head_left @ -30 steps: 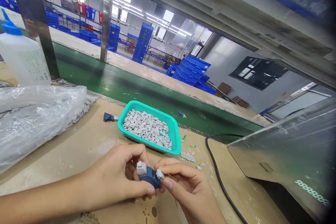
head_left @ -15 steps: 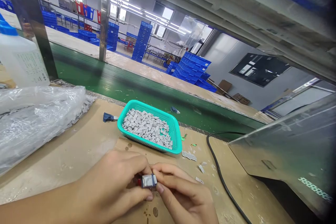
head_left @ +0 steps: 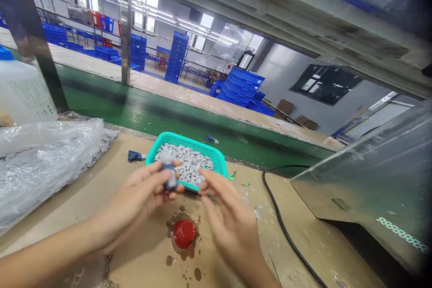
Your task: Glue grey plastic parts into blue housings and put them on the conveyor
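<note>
My left hand (head_left: pixel 145 184) pinches a small dark blue plastic part with a light grey face (head_left: pixel 170 179), blurred by motion, in front of the green basket (head_left: pixel 221 164). Light grey plastic pieces (head_left: pixel 192 166) fill much of that basket. My right hand (head_left: pixel 229 211) is to the right of the part, apart from it, thumb and fingers spread at the basket's near rim; nothing shows between them. Below and between the hands, a round red object (head_left: pixel 184 234) with a shiny wet surface sits in a damp patch on the cardboard-coloured tabletop.
A dark blue part (head_left: pixel 135 156) lies left of the basket, and another (head_left: pixel 212 138) on the green conveyor belt (head_left: pixel 148 114). Clear plastic bagging (head_left: pixel 50 157) and a white jug (head_left: pixel 25 92) stand left. A black cable (head_left: pixel 278 209) and a clear panel (head_left: pixel 354 180) are right.
Both hands have risen away from the tabletop toward the basket and parted, the blue part staying in the left. The red object, largely covered before, now shows. The view has shifted slightly.
</note>
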Demonstrator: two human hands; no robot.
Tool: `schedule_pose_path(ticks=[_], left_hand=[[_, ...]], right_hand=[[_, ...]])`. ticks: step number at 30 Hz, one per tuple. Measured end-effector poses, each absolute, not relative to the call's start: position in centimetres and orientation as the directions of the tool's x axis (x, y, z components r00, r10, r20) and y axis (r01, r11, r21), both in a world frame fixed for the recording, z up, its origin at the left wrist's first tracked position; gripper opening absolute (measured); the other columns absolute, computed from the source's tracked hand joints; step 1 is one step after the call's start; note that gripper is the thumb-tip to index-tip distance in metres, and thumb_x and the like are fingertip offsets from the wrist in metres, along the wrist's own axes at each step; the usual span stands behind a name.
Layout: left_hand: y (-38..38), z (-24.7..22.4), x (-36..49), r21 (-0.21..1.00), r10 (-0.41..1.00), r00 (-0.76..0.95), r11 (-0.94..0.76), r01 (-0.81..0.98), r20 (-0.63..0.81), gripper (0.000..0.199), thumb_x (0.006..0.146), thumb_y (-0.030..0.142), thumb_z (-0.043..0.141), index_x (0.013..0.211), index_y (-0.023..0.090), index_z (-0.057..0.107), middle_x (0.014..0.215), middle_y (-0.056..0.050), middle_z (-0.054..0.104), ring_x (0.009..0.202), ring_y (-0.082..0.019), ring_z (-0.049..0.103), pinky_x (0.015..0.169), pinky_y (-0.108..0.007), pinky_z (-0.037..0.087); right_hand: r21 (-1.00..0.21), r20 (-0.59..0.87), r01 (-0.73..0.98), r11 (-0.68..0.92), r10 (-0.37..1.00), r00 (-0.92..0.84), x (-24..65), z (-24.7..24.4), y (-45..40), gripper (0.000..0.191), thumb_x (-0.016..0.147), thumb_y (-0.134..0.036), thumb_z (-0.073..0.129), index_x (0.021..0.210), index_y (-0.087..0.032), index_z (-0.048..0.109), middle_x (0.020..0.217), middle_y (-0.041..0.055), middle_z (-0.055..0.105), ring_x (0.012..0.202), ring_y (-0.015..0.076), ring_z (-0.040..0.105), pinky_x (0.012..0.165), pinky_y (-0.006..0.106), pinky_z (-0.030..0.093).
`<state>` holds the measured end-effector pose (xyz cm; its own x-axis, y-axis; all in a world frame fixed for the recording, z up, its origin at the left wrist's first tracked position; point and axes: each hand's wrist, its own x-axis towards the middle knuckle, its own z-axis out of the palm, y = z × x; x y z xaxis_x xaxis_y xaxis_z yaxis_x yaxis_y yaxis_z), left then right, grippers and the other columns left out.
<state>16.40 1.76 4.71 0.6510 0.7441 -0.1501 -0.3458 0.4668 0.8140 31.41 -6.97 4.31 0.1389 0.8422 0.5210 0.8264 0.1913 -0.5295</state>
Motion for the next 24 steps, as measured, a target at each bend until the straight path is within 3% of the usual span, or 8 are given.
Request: schedule_pose_path(ticks=[1, 3, 6, 10, 13, 17, 20, 24], left_hand=[[2.4, 5.0, 16.3, 0.799, 0.774, 0.612, 0.467, -0.378, -0.163, 0.017, 0.081, 0.018, 0.047, 0.095, 0.014, 0.055, 0.078, -0.003, 0.055, 0.068, -0.01, 0.053, 0.061, -0.019, 0.045], [3.9, 5.6, 16.1, 0.801, 0.825, 0.545, 0.425, -0.422, -0.15, 0.017, 0.083, 0.015, 0.04, 0.09, 0.011, 0.055, 0.075, -0.003, 0.052, 0.06, -0.007, 0.049, 0.053, -0.017, 0.043], [6.1, 6.0, 15.6, 0.829, 0.851, 0.515, 0.36, -0.427, -0.105, 0.017, 0.084, 0.014, 0.037, 0.084, 0.009, 0.054, 0.071, -0.002, 0.047, 0.054, -0.006, 0.042, 0.048, -0.016, 0.04], [8.5, 6.0, 15.3, 0.888, 0.89, 0.452, 0.251, -0.386, -0.056, 0.019, 0.085, 0.015, 0.034, 0.084, 0.008, 0.052, 0.064, 0.001, 0.039, 0.046, -0.003, 0.035, 0.041, -0.015, 0.032], [10.8, 6.0, 15.6, 0.982, 0.922, 0.384, 0.02, -0.188, 0.055, 0.02, 0.085, 0.017, 0.031, 0.08, 0.01, 0.049, 0.061, 0.003, 0.034, 0.042, -0.003, 0.028, 0.039, -0.016, 0.026], [15.7, 5.8, 16.9, 0.985, 0.936, 0.327, -0.16, 0.06, 0.132, 0.019, 0.084, 0.02, 0.033, 0.075, 0.012, 0.047, 0.058, 0.004, 0.033, 0.04, -0.004, 0.027, 0.04, -0.019, 0.026], [20.0, 5.2, 18.0, 0.919, 0.94, 0.297, -0.256, 0.299, 0.165, 0.018, 0.083, 0.024, 0.04, 0.076, 0.012, 0.051, 0.061, 0.002, 0.043, 0.048, -0.008, 0.041, 0.048, -0.022, 0.035], [24.3, 3.7, 19.5, 0.73, 0.923, 0.329, -0.365, 0.578, 0.201, 0.02, 0.08, 0.027, 0.05, 0.093, 0.012, 0.054, 0.093, -0.005, 0.056, 0.082, -0.016, 0.054, 0.072, -0.034, 0.045]], right_hand=[[-0.427, 0.508, 0.897, 0.11, 0.85, 0.138, 32.8, 4.5, -6.0, 0.038, 0.083, -0.011, 0.039, 0.12, -0.018, 0.046, 0.106, 0.008, 0.057, 0.091, 0.0157, 0.056, 0.081, 0.03, 0.048], [-0.018, 0.297, 0.994, -0.103, 0.949, 0.104, 35.5, 4.6, -3.7, 0.032, 0.085, -0.009, 0.036, 0.114, -0.014, 0.049, 0.102, 0.008, 0.059, 0.093, 0.0151, 0.054, 0.081, 0.028, 0.045], [0.153, 0.136, 0.983, -0.102, 0.987, 0.081, 37.9, 4.5, -0.5, 0.019, 0.081, -0.005, 0.046, 0.091, -0.011, 0.061, 0.095, 0.0102, 0.06, 0.094, 0.0193, 0.053, 0.078, 0.03, 0.045], [0.273, 0.012, 0.957, -0.102, 0.995, 0.102, 37.6, 3.8, 1.9, 0.019, 0.084, -0.023, 0.051, 0.099, -0.012, 0.055, 0.102, 0.0071, 0.056, 0.088, 0.0173, 0.056, 0.073, 0.035, 0.048], [0.326, -0.037, 0.939, -0.11, 0.991, 0.129, 36.7, 3.4, 2.4, 0.026, 0.084, -0.027, 0.05, 0.105, -0.011, 0.052, 0.104, 0.0083, 0.055, 0.088, 0.0173, 0.057, 0.074, 0.035, 0.048], [0.353, -0.069, 0.93, -0.102, 0.988, 0.135, 36.5, 3.5, 2.4, 0.026, 0.083, -0.026, 0.051, 0.104, -0.01, 0.053, 0.105, 0.0093, 0.055, 0.09, 0.0179, 0.056, 0.076, 0.036, 0.047], [0.329, -0.073, 0.94, -0.086, 0.991, 0.116, 37.0, 3.8, 2.2, 0.021, 0.083, -0.024, 0.052, 0.097, -0.01, 0.055, 0.102, 0.0085, 0.056, 0.089, 0.0174, 0.055, 0.076, 0.035, 0.046], [0.229, -0.027, 0.97, -0.077, 0.996, 0.086, 38.1, 4.0, 1.6, 0.012, 0.076, -0.003, 0.05, 0.073, -0.009, 0.06, 0.091, 0.0107, 0.056, 0.081, 0.0169, 0.054, 0.069, 0.028, 0.043]])
